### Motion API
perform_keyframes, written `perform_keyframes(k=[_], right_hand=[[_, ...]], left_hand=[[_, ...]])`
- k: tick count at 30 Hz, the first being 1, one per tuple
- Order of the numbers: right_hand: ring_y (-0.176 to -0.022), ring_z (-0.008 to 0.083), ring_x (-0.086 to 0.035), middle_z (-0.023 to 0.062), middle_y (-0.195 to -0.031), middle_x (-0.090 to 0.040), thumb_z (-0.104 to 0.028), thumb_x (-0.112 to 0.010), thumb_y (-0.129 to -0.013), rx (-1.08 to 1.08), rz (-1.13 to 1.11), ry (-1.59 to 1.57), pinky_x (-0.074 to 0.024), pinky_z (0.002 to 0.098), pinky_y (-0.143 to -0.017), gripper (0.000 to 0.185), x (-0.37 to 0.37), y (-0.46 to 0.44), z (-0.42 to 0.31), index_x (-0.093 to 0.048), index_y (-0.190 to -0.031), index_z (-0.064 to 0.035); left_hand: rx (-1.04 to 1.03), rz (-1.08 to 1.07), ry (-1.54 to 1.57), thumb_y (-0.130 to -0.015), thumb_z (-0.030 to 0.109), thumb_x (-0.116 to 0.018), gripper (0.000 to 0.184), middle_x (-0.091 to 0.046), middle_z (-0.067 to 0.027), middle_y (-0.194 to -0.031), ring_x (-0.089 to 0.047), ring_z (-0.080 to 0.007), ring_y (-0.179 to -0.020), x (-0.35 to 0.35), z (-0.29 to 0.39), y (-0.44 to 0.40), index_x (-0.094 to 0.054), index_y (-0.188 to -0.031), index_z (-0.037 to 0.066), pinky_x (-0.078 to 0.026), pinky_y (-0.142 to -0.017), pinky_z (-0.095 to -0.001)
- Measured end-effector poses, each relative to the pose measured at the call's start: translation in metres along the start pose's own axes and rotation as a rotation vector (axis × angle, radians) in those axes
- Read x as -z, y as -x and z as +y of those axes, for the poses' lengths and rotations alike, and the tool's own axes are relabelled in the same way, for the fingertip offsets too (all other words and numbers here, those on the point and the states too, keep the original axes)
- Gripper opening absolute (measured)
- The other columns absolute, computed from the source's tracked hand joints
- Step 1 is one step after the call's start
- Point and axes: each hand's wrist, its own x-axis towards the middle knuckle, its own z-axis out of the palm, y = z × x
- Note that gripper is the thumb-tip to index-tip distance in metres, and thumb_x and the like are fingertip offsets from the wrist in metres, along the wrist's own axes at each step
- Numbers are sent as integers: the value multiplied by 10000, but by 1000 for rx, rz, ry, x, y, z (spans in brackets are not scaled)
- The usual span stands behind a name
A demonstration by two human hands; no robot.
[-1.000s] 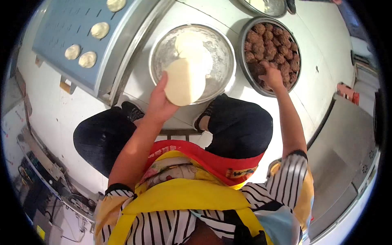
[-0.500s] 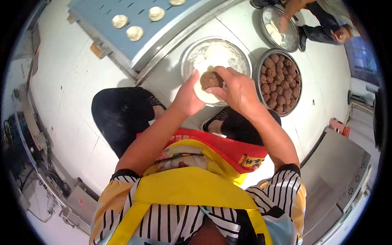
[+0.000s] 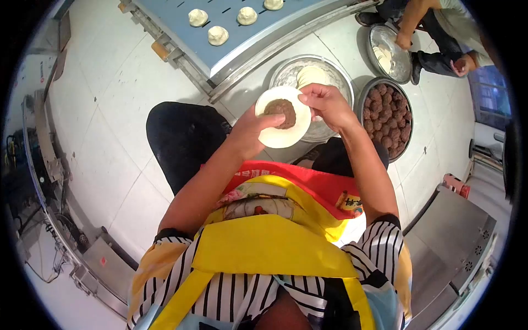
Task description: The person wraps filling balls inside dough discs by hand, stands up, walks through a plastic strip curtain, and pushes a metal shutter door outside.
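Observation:
A round, pale dough wrapper lies across my left hand, with a brown filling ball at its middle. My left thumb presses on the filling, and the other left fingers are hidden beneath the dough. With thumb and fingers, my right hand pinches the wrapper's upper right edge. Behind my hands is a floured metal bowl with more flat wrappers in it. To its right, a round pan holds several brown filling balls.
Several shaped buns sit on a blue slotted surface at the top. Upper right, a co-worker's hand is at another bowl of wrappers; their other hand holds something brown. A metal cabinet stands at the right.
My right hand took a filling ball from the pan and placed it on the wrapper. It has let go of the ball and now grips the wrapper's edge. The view has shifted.

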Motion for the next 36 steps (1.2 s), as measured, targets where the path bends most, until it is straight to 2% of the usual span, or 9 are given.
perform_keyframes(k=[4,7,11,15,17,27,29,32,36], right_hand=[[-562,90,-527,16,-717,-582,-152,-638,-865,141,11,-26,-425,218,-489,135,-8,0,1,-603,-878,-22],[-572,89,-532,17,-728,-584,-129,-646,-855,135,24,-27,-433,222,-487,108,-13,6,-8,-599,-878,-34],[-582,80,-526,15,-746,-581,-89,-647,-846,218,86,237,-443,223,-497,79,-16,8,-7,-599,-881,-37],[-614,82,-524,18,-766,-574,-64,-652,-835,324,103,260,-464,236,-517,81,-20,12,-8,-599,-868,-13],[-632,87,-529,20,-769,-571,-61,-656,-831,338,119,94,-477,245,-531,81,-29,15,-18,-600,-859,-8],[-666,99,-556,35,-831,-577,-64,-659,-831,273,-7,71,-506,246,-555,104,-18,11,-3,-595,-881,1],[-655,98,-555,33,-821,-571,-63,-653,-834,328,4,71,-505,245,-551,100,-17,9,6,-595,-884,2],[-645,98,-549,33,-820,-558,-48,-636,-842,232,111,52,-517,241,-557,75,-28,15,-5,-600,-880,6],[-682,97,-548,30,-821,-546,-30,-624,-841,271,24,182,-534,243,-578,45,-25,13,1,-612,-868,4]], left_hand=[[-59,75,-137,-763,69,-654,465,-590,-92,-1062,-600,-184,-952,-2,0,-3,-483,-1191,11,-491,-842,-319],[-77,71,-205,-763,84,-670,458,-595,-89,-1047,-605,-171,-930,-7,2,-4,-494,-1178,5,-495,-822,-311],[-27,83,-258,-775,116,-672,456,-592,-95,-1049,-603,-167,-927,-5,0,-5,-494,-1178,-4,-494,-812,-300],[-97,96,-284,-785,145,-670,450,-595,-97,-1040,-604,-168,-921,-4,-4,-8,-499,-1170,-13,-495,-802,-293],[-136,111,-346,-787,151,-668,444,-598,-100,-1033,-603,-167,-918,-4,-4,-8,-505,-1165,-15,-494,-800,-295],[-63,59,-630,-803,179,-675,476,-598,-91,-1071,-592,-158,-950,8,9,-4,-502,-1214,15,-483,-832,-291],[-145,125,-577,-781,227,-679,479,-606,-101,-1031,-593,-154,-920,6,5,-5,-526,-1172,-5,-480,-791,-285],[-224,197,-630,-777,257,-675,475,-610,-101,-1006,-590,-147,-895,10,0,-8,-546,-1148,-10,-474,-764,-280],[-218,169,-753,-784,255,-671,454,-605,-83,-978,-579,-135,-868,17,0,-6,-556,-1142,1,-466,-750,-269]])
